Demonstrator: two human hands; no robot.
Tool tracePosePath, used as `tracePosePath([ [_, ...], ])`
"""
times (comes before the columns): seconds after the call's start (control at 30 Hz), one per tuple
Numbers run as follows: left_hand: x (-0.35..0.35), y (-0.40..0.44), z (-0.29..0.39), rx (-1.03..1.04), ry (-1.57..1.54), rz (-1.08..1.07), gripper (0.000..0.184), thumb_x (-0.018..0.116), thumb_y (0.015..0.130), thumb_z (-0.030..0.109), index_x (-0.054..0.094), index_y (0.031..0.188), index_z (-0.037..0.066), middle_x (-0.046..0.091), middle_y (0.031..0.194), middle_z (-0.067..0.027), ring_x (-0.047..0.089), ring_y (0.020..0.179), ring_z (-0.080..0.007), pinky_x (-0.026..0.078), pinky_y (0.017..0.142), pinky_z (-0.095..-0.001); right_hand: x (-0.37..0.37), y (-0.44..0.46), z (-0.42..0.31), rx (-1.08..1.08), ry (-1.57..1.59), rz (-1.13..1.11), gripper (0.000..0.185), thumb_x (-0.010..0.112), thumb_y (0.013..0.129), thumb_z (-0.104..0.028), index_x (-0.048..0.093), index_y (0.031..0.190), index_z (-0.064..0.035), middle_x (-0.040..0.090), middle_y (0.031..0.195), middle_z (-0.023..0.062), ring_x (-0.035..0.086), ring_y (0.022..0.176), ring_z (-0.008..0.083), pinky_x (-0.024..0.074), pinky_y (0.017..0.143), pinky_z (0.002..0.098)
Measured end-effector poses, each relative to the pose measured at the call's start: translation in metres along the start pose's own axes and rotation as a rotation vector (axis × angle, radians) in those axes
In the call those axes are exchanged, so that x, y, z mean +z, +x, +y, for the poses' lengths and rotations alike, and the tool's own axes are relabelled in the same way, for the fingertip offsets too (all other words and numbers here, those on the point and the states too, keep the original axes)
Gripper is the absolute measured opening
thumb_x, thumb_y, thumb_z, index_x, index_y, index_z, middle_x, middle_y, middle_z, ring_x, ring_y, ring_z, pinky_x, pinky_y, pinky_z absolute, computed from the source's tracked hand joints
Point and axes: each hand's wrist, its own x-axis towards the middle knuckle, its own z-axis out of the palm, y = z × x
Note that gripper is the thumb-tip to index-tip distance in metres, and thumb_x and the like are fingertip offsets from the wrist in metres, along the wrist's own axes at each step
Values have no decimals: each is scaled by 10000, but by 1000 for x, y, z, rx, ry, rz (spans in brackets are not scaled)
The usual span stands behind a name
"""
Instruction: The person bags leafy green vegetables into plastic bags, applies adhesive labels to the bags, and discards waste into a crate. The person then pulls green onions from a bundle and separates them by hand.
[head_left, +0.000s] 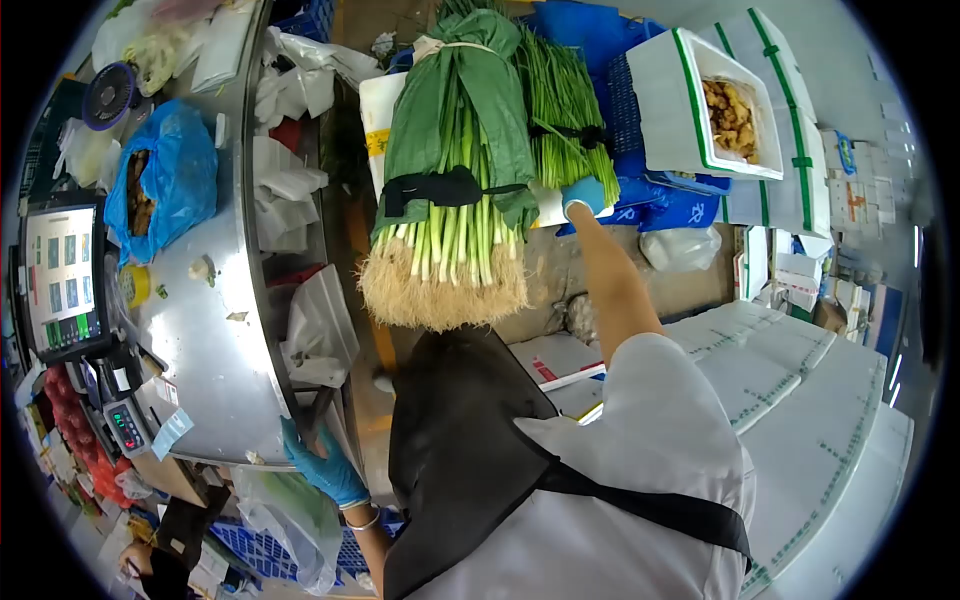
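Note:
A large bundle of scallions (455, 245) with shaggy roots lies at the top middle, wrapped in green sheeting (465, 95) and bound with a black tie (445, 190). Beside it is a bundle of thin green chives (565, 95). At the chives' near end rests my right hand (585, 195) in a blue glove, by the edge of a white foam box (550, 208); its fingers are hidden. My left hand (325, 465), also gloved in blue, is at the corner of a steel table (215, 340), fingers spread and holding nothing.
On the steel table are a blue plastic bag (185, 165), a screen (65, 275) and a small fan (110, 97). A foam box of ginger (730, 120) stands at upper right. White foam boxes (830, 450) line the right side. Another person's hand (135, 560) shows at lower left.

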Motion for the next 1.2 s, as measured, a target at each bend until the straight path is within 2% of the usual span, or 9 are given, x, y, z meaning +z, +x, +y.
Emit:
tracePosePath([
  [0.1,9,-6,16,-13,7,-95,527,620,909,88,434,1396,6,503,1335,-157,496,1239,-277,385,1048,-380,48,25,4,-4,-16,109,252,636,836,-256,623,976,-46,688,1000,169,681,933,340,555,742,459],
  [0.27,39,-13,36,-16,-124,-122,533,636,874,43,454,1374,10,546,1280,-153,518,1186,-291,391,1030,-379,1,-1,34,-233,222,-235,266,595,817,-205,607,1017,-29,660,1014,245,637,946,412,502,832,477],
  [0.5,50,-17,55,42,-84,-190,573,645,866,33,431,1397,20,564,1235,-148,531,1156,-270,404,1015,-373,13,-13,35,-326,216,285,340,680,812,-278,555,1025,-45,591,1018,203,605,957,400,511,772,479],
  [0.67,50,-22,62,-16,-140,-250,590,642,864,18,421,1411,27,566,1235,-146,535,1154,-262,407,1013,-371,21,0,0,2,184,-51,393,673,830,-204,507,1130,-11,620,1053,250,659,922,403,554,726,414],
  [0.77,52,-29,59,-22,-111,-255,595,641,861,11,421,1414,27,565,1238,-147,537,1152,-258,411,1009,-371,-7,-12,17,-137,465,-124,502,748,759,-241,494,1109,13,644,1043,233,667,935,338,532,735,453],
  [0.8,53,-31,60,-26,-102,-264,592,640,862,12,422,1412,24,562,1242,-150,538,1152,-260,413,1009,-370,-26,-18,22,13,774,-437,517,759,768,-265,528,1142,7,662,986,157,658,846,232,524,699,404],
  [0.9,54,-30,63,-4,-69,-331,581,641,862,23,429,1403,13,560,1243,-163,543,1148,-271,418,1004,-372,-40,-46,48,20,1302,-703,433,739,800,-255,593,1133,-19,652,890,61,608,734,161,497,626,319],
  [1.07,59,-26,54,100,-21,-356,581,655,855,54,439,1392,3,575,1213,-178,561,1109,-294,431,975,-379,-19,-44,66,69,1219,-897,243,682,848,-222,664,1046,-82,637,869,34,598,761,149,495,654,296],
  [1.2,60,-21,54,105,-26,-377,577,667,845,76,457,1377,7,583,1203,-181,567,1101,-308,438,958,-387,5,-34,57,277,1432,-848,393,741,800,-282,630,1081,-31,647,956,72,636,872,222,528,734,329],
])
